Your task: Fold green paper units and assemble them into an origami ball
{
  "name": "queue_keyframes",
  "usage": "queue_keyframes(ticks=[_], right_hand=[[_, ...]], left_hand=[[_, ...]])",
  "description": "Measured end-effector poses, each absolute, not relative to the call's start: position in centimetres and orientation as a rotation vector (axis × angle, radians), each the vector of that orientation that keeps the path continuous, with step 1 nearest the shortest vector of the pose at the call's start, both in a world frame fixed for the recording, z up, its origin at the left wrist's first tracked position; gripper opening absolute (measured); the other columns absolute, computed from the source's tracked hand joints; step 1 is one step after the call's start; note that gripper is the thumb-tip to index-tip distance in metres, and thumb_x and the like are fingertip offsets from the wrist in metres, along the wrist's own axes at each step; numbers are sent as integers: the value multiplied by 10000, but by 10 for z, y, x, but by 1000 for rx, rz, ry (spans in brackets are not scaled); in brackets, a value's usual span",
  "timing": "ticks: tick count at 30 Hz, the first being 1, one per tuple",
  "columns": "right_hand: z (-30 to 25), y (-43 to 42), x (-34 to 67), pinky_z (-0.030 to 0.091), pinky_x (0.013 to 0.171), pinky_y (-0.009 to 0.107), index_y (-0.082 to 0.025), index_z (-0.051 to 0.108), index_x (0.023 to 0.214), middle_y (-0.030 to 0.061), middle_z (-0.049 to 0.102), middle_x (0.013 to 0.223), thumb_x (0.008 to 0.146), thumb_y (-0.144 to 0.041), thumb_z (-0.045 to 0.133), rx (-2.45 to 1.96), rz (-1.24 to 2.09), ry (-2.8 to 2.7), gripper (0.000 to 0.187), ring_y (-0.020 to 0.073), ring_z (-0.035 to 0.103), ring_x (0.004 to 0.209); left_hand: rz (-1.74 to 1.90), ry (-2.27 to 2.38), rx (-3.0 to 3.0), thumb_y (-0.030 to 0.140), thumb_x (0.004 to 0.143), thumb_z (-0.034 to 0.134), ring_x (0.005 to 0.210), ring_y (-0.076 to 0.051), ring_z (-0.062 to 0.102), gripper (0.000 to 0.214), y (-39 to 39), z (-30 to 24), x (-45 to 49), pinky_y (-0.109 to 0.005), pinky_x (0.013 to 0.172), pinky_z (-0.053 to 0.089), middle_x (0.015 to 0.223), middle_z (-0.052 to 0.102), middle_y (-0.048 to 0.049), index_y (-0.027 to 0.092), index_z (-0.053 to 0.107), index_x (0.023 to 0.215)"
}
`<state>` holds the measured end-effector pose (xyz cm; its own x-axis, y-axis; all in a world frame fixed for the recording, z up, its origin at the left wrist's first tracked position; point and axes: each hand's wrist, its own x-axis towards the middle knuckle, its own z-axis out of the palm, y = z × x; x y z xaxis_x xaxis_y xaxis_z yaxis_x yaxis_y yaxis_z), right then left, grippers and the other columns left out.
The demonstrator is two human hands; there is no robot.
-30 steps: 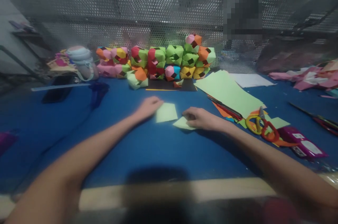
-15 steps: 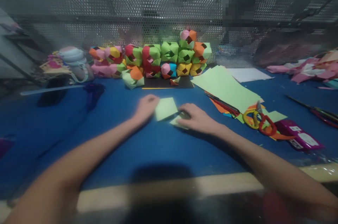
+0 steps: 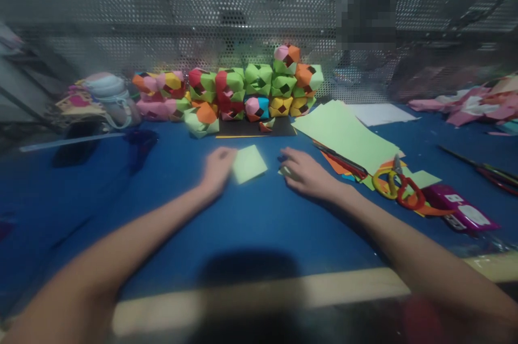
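My left hand (image 3: 218,168) is closed, with the left edge of a pale green paper square (image 3: 250,164) pinched in its fingers. The square is turned at a slant just above or on the blue tabletop; I cannot tell which. To the right, apart from the square, my right hand (image 3: 301,170) curls over a small pale green piece of paper (image 3: 285,171). Only a bit of that piece shows, since the fingers and palm cover the rest.
Behind my hands stand stacked folded-paper balls (image 3: 230,85) on a dark sheet. Right of them lie green paper sheets (image 3: 343,133), scissors with red and yellow handles (image 3: 399,187) and a purple packet (image 3: 461,209). A white-lidded bottle (image 3: 109,95) stands at the left.
My hands have drawn apart. The left one moved slightly left with the square, which has turned; the right one moved slightly right with the small piece.
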<state>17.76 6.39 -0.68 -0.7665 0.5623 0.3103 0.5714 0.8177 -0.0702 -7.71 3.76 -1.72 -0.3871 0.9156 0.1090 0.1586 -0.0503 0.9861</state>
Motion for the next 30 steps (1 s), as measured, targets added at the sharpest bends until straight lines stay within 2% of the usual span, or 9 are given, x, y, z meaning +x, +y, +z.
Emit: queue_keyframes(ticks=[2, 4, 8, 12, 15, 19, 21, 24, 30], right_hand=[[-10, 72, 179, 317, 1030, 556, -121, 596, 1030, 218, 431, 1376, 851, -236, 488, -947, -76, -2488, 239, 342, 332, 1324], [-7, 72, 177, 344, 1015, 538, -139, 595, 1014, 203, 465, 1349, 856, -281, 494, -994, 54, -2296, 235, 328, 385, 1288], [5, 52, 162, 509, 776, 399, -182, 572, 1020, 123, 643, 1054, 855, -399, 483, -1150, 797, -2008, 286, 232, 618, 934], [10, 37, 148, 473, 618, 299, -157, 556, 976, 48, 632, 790, 779, -342, 546, -1239, 1241, -1797, 270, 154, 588, 673], [9, 36, 145, 429, 581, 264, -157, 572, 865, -6, 569, 672, 705, -252, 553, -1220, 1339, -1690, 187, 119, 523, 593], [8, 38, 149, 418, 569, 265, -173, 559, 780, -11, 524, 675, 772, -386, 475, -1099, 1458, -1518, 230, 117, 499, 586], [8, 38, 150, 415, 586, 273, -178, 551, 789, -19, 515, 673, 764, -435, 514, -1095, 1452, -1524, 260, 117, 492, 585], [9, 36, 150, 384, 584, 275, -178, 560, 815, -36, 514, 622, 686, -367, 623, -1241, 1290, -1649, 237, 122, 482, 574], [15, 39, 153, 365, 558, 266, -165, 590, 791, -26, 547, 603, 671, -310, 618, -1301, 1334, -1824, 190, 124, 493, 561]], left_hand=[[1489, 1554, 1142, 333, 716, 635, 607, -116, 535, 202, 35, -16, -73, -219, 552, 406, 684, 621, -18, 132, 626, 743], [1474, 1521, 1117, 318, 723, 635, 557, -100, 523, 188, 31, -14, -67, -210, 514, 400, 675, 615, -14, 133, 618, 752], [1419, 1427, 1058, 282, 736, 633, 501, -89, 534, 158, 22, -11, -54, -218, 478, 438, 670, 607, -14, 128, 597, 748], [1345, 1295, 979, 231, 751, 622, 511, -94, 579, 121, 13, -10, -43, -231, 499, 498, 674, 597, -16, 122, 578, 720], [1280, 1252, 1008, 225, 758, 629, 515, -92, 602, 121, 9, -10, -41, -228, 520, 516, 698, 610, -21, 119, 584, 722], [1260, 1278, 1047, 240, 769, 627, 552, -105, 638, 127, 7, -11, -41, -227, 557, 526, 710, 614, -17, 123, 587, 739], [1271, 1272, 1014, 231, 768, 623, 579, -105, 643, 121, 5, -10, -41, -229, 583, 533, 719, 605, -12, 125, 580, 728], [1256, 1211, 966, 198, 753, 617, 604, -102, 633, 112, 2, -6, -38, -248, 607, 545, 723, 582, -6, 124, 558, 692], [1179, 1148, 965, 256, 765, 592, 586, -102, 576, 120, 1, 3, -38, -225, 494, 489, 720, 562, -1, 150, 561, 810]])
